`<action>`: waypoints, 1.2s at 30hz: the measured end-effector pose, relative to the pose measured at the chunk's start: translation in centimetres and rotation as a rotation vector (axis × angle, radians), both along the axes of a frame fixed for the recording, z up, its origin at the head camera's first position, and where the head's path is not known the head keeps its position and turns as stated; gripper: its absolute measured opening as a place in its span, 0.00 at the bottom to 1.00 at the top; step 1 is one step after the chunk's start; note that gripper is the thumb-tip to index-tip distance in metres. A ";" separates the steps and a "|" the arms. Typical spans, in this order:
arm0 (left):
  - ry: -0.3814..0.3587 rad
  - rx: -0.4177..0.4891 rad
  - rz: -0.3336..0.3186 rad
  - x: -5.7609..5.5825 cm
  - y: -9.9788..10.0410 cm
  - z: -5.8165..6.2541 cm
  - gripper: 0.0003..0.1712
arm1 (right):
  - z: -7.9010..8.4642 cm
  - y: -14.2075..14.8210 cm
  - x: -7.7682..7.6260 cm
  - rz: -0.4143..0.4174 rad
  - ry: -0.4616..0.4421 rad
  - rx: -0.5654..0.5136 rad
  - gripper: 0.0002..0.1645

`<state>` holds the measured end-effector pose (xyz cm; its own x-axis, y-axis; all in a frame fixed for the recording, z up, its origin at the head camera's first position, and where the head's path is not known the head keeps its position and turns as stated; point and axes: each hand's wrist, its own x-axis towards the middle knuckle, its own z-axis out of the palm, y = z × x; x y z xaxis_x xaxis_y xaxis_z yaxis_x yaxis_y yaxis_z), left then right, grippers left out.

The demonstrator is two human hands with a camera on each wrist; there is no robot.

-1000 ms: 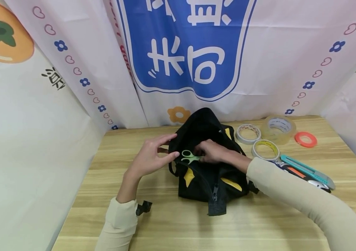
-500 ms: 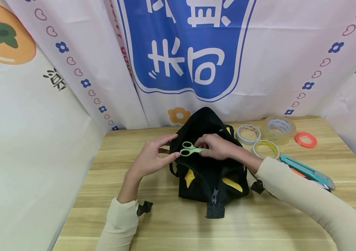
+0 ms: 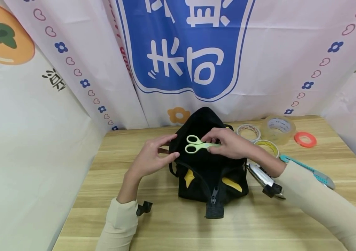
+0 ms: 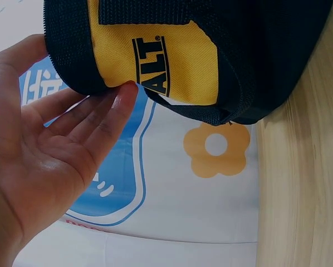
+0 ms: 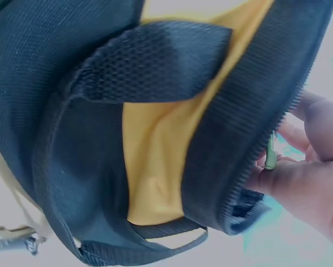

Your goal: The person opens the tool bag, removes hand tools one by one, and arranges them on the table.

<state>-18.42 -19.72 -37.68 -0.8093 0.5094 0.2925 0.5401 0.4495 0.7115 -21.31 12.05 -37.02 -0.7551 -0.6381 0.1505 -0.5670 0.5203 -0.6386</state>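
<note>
A black and yellow zippered tool bag [image 3: 196,184] stands on the table with its mouth wide open. At its left rim, my left hand [image 3: 151,155] holds the edge between thumb and fingers; in the left wrist view the fingertips [image 4: 125,97] lie against the yellow side panel. My right hand [image 3: 228,143] pinches a pair of light green scissors [image 3: 193,148] by the blade end, over the bag's opening, handle loops pointing left. In the right wrist view the zippered rim partly hides that hand, and a bit of green scissors [image 5: 270,154] shows between the fingers.
Right of the bag lie tape rolls: a white one [image 3: 240,129], a yellow-cored one [image 3: 276,149], a wide clear one [image 3: 291,130] and a red one [image 3: 312,140]. A teal utility knife [image 3: 323,177] and a silver one [image 3: 261,175] lie near my right forearm. A printed cloth [image 3: 275,69] hangs behind.
My right hand has lifted the scissors up and slightly right from inside the bag, and its forearm has swung right, uncovering the silver knife. My left hand stays at the rim.
</note>
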 end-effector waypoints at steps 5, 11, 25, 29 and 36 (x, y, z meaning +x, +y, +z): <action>-0.001 -0.001 0.001 0.0 0.0 0.0 0.34 | 0.7 1.3 1.0 -0.020 0.003 -0.026 0.17; -0.002 -0.007 0.004 0.1 -0.1 -0.1 0.34 | 1.3 2.7 2.1 -0.054 0.016 -0.049 0.17; 0.006 -0.017 0.008 0.0 -0.2 0.0 0.35 | 1.9 7.9 3.9 -0.140 0.034 -0.056 0.19; 0.012 -0.020 0.014 0.1 -0.2 0.2 0.35 | 1.5 9.4 4.1 -0.155 0.062 -0.059 0.21; 0.000 -0.017 0.006 0.1 -0.1 0.1 0.35 | 0.6 12.9 5.1 -0.274 0.069 -0.042 0.20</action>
